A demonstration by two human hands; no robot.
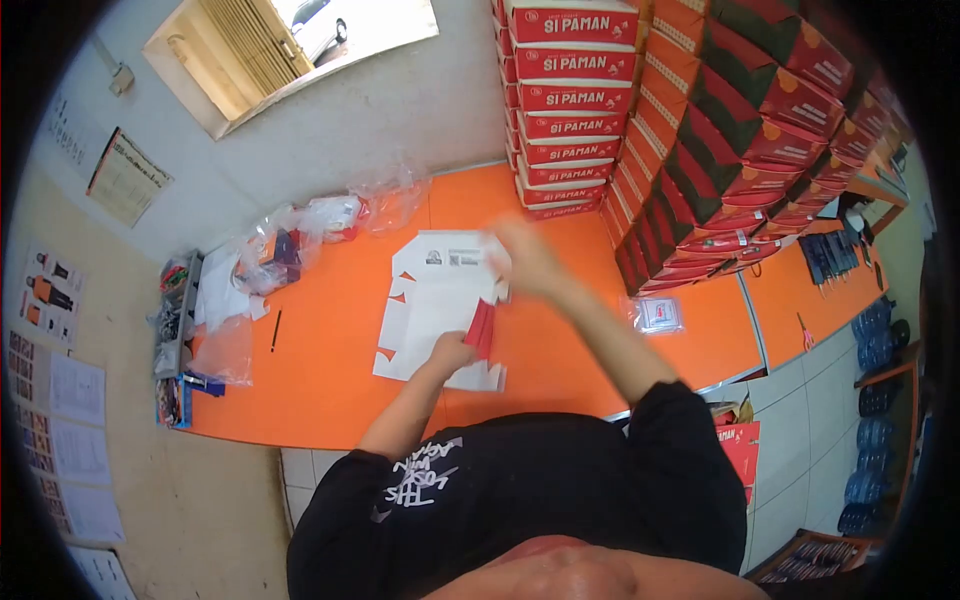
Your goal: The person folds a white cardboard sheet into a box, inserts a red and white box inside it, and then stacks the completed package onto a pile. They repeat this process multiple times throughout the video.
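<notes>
A white die-cut cardboard sheet [425,310] with notched edges and small black print near its far end lies flat on the orange table [330,360]. My left hand [455,352] is over the sheet's near right part, its fingers closed on a red folded edge [482,328]. Beyond it, at the sheet's far right corner, my right hand [525,258] is smeared by motion. Its fingers cannot be made out, nor whether it holds anything.
Stacked red boxes [575,97] stand at the back, with more piled at the right [745,130]. Plastic bags [270,255] and a grey bin [178,310] are at the left, near a black pen [276,330]. A small packet [658,315] lies right of my right forearm.
</notes>
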